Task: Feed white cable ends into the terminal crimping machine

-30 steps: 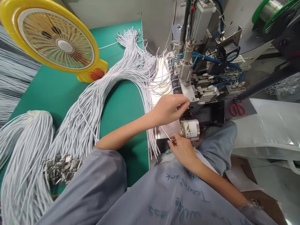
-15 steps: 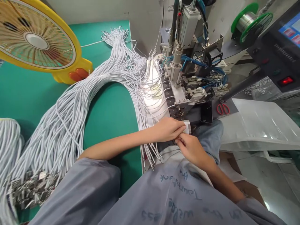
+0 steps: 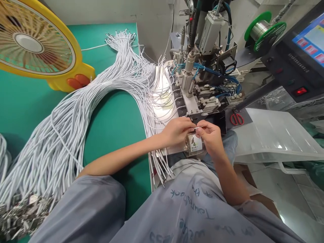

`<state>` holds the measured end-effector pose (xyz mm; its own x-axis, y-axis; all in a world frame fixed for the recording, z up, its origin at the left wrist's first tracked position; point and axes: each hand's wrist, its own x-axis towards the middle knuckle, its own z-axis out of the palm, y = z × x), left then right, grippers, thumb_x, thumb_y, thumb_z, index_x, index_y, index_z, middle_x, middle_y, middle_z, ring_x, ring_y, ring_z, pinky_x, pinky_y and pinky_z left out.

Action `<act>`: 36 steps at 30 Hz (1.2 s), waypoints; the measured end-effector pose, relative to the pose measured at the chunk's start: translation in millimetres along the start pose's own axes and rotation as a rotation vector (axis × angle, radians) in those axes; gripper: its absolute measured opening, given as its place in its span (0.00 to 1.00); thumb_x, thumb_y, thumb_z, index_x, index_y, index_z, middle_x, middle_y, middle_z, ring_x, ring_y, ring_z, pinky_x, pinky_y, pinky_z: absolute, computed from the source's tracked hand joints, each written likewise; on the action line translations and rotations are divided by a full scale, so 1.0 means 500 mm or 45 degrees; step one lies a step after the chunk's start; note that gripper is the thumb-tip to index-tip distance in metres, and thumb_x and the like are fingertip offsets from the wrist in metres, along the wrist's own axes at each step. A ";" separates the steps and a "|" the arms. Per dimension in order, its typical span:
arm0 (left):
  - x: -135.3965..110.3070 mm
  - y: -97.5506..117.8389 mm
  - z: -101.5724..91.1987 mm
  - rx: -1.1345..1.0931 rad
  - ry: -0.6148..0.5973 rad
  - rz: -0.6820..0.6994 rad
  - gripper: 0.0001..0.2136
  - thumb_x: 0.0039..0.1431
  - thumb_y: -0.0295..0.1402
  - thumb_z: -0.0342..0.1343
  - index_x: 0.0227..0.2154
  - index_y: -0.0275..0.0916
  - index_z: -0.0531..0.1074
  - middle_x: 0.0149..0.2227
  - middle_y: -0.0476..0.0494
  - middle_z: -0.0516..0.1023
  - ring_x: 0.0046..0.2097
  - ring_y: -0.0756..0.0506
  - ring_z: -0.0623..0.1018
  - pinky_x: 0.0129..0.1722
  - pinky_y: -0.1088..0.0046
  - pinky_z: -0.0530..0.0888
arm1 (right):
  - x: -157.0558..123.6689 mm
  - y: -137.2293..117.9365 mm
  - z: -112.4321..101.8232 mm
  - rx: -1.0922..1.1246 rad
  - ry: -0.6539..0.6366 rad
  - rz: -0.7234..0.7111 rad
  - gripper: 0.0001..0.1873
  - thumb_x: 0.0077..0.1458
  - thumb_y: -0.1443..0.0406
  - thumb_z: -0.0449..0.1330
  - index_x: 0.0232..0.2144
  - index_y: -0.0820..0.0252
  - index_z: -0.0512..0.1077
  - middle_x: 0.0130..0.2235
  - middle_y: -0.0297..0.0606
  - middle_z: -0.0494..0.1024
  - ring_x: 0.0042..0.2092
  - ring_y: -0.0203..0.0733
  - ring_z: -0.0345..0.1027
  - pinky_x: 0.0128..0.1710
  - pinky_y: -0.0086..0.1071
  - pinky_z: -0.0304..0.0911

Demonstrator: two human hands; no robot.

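My left hand point(image 3: 178, 132) is closed in a pinch at the front of the machine, holding a thin white cable point(image 3: 196, 128) near its end. Facing it, my right hand point(image 3: 210, 135) pinches the tip of the same cable between thumb and fingers. Only a short white length shows between the fingertips; the very end is too small to make out. Just below both hands sits a small pack with a white printed label point(image 3: 194, 143). Loose ends of a white cable bundle point(image 3: 145, 116) lie to the left of my left hand.
A machine with metal cylinders point(image 3: 188, 76) stands ahead, several cables lying in its slots. A solder wire spool point(image 3: 262, 30), a control screen point(image 3: 308, 42) and red scissors point(image 3: 237, 119) are on the right. A yellow fan point(image 3: 73, 40) stands left on the green mat point(image 3: 113, 125).
Both hands have moved up and forward, toward the machine, and slightly apart. The white piece between the fingertips and the labelled pack beneath them now show. The view has shifted slightly.
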<state>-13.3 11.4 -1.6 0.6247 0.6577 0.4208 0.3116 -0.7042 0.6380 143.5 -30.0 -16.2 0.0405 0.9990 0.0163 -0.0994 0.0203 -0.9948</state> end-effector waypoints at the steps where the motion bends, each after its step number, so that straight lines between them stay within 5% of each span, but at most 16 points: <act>1: 0.000 0.001 0.000 -0.011 0.028 0.006 0.09 0.60 0.25 0.49 0.31 0.34 0.75 0.26 0.46 0.73 0.31 0.51 0.72 0.29 0.78 0.66 | 0.003 0.002 0.004 -0.021 0.027 -0.064 0.10 0.45 0.59 0.64 0.25 0.60 0.70 0.27 0.33 0.69 0.26 0.32 0.61 0.26 0.28 0.61; 5: 0.003 0.001 -0.001 -0.088 0.073 -0.009 0.08 0.59 0.25 0.50 0.30 0.35 0.74 0.26 0.47 0.73 0.29 0.52 0.72 0.28 0.79 0.66 | 0.007 0.006 0.012 -0.048 0.128 -0.211 0.08 0.46 0.62 0.64 0.23 0.60 0.70 0.28 0.34 0.69 0.29 0.33 0.62 0.28 0.28 0.61; 21: 0.000 -0.015 0.001 0.147 0.055 0.085 0.10 0.60 0.24 0.45 0.30 0.35 0.72 0.24 0.47 0.70 0.27 0.51 0.69 0.25 0.77 0.62 | 0.033 -0.030 -0.025 -0.297 -0.137 -0.120 0.07 0.47 0.64 0.62 0.23 0.62 0.75 0.23 0.32 0.69 0.25 0.32 0.60 0.23 0.27 0.54; 31: 0.002 -0.023 0.006 0.258 0.134 0.057 0.08 0.60 0.28 0.50 0.30 0.35 0.74 0.26 0.47 0.74 0.29 0.50 0.71 0.27 0.76 0.65 | 0.014 -0.004 0.006 -0.633 0.201 -0.356 0.09 0.54 0.64 0.57 0.25 0.62 0.74 0.22 0.31 0.64 0.24 0.31 0.54 0.23 0.28 0.52; 36: 0.002 -0.029 0.003 0.454 0.117 0.135 0.10 0.61 0.29 0.49 0.27 0.36 0.73 0.24 0.46 0.72 0.28 0.49 0.68 0.26 0.74 0.62 | 0.009 -0.011 0.005 -0.844 0.152 -0.458 0.11 0.56 0.65 0.55 0.25 0.62 0.74 0.22 0.32 0.64 0.23 0.30 0.54 0.24 0.29 0.52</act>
<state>-16.1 21.7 -11.3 0.6055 0.5858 0.5388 0.4880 -0.8080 0.3302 141.7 -25.5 -10.5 0.0689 0.9236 0.3772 0.5561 0.2783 -0.7831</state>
